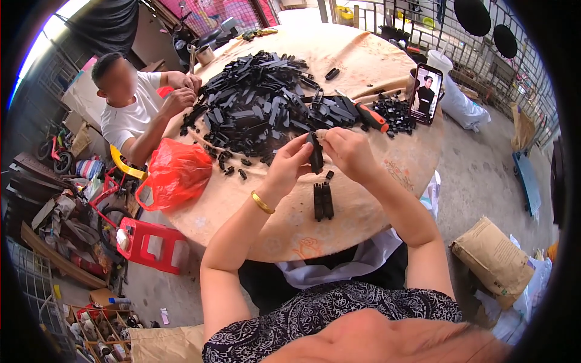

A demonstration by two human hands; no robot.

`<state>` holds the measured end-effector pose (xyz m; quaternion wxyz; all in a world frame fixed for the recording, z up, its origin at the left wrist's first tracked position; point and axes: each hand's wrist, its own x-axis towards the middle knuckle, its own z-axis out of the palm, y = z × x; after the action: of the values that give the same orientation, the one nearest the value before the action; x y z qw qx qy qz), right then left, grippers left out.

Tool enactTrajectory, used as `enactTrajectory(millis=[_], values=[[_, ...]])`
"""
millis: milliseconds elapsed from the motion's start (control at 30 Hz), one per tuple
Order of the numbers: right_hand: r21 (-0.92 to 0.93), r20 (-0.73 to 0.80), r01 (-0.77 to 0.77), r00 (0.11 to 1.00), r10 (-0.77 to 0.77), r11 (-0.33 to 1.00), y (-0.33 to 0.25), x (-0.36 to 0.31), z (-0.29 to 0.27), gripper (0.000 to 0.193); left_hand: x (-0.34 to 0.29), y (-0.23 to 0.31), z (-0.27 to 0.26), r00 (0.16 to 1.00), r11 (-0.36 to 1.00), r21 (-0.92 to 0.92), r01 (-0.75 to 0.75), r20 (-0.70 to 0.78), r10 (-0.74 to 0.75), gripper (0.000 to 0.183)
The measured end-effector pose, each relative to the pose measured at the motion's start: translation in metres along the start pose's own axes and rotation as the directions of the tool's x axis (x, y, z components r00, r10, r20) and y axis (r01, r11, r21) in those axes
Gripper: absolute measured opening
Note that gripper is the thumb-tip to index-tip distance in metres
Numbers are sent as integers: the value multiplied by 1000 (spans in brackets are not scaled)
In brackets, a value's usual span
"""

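My left hand [292, 158] is closed around a long black plastic part [315, 153], held upright over the near half of the round table. Against the upper end of that part, my right hand [346, 149] has its fingers pinched; whatever small thing they hold is hidden. Just below the hands, two black plastic strips [323, 201] lie side by side on the cloth, with a small black piece [329, 175] above them. Beyond my hands spreads a large heap of black plastic parts [254, 103]. An orange-and-black screwdriver [370, 117] rests at the heap's right side.
A phone [426, 94] stands upright by a white cup [439, 62] at the right edge, near a small pile of black pieces [393, 114]. At the left sit a red plastic bag [178, 172] and a co-worker [136, 103] handling parts. A red stool [151, 245] stands below.
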<state>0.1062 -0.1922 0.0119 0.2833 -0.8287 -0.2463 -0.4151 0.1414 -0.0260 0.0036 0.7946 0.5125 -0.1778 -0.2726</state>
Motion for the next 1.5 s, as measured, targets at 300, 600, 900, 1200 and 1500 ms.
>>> enactTrajectory(millis=[300, 600, 900, 1200, 1500], values=[[71, -3, 23, 1000, -23, 997, -7, 2, -2, 10, -3, -1, 0, 999, 999, -25, 22, -22, -23, 32], [193, 213, -45, 977, 3, 980, -9, 5, -4, 20, -4, 2, -6, 998, 999, -7, 36, -58, -37, 29], [123, 548, -497, 756, 359, 859, -20, 22, -49, 36, 6, 0, 8, 990, 979, 196, -53, -121, 78, 23], [-101, 868, -306, 438, 234, 947, -24, 0, -40, 25, -1, 6, -1, 986, 459, 874, -160, 124, 110, 13], [-60, 663, -325, 694, 281, 944, 15, -5, -19, 17, 15, 6, -10, 989, 381, 922, -75, 21, 144, 15]])
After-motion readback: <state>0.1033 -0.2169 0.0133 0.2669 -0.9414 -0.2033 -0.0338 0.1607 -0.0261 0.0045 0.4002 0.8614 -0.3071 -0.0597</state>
